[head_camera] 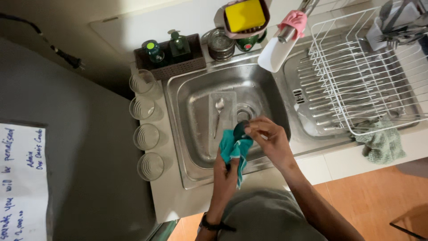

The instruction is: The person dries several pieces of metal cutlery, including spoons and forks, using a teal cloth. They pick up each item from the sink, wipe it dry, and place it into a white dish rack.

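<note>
Over the front of the steel sink (pixel 187 89), my left hand (pixel 225 172) grips a teal cloth (pixel 234 149) bunched around the lower end of a small dark utensil (pixel 240 130). My right hand (pixel 269 138) pinches the utensil's dark rounded top between thumb and fingers. In the sink basin, a metal spoon (pixel 218 114) rests on a clear rectangular tray (pixel 227 100) beside the drain (pixel 243 114).
Several clear glasses (pixel 145 122) line the counter left of the sink. Behind it stand a basket with green bottles (pixel 171 53), a yellow sponge in a holder (pixel 244 15) and the tap (pixel 285 38). A white dish rack (pixel 361 76) with cutlery and a green cloth (pixel 383 145) lie right.
</note>
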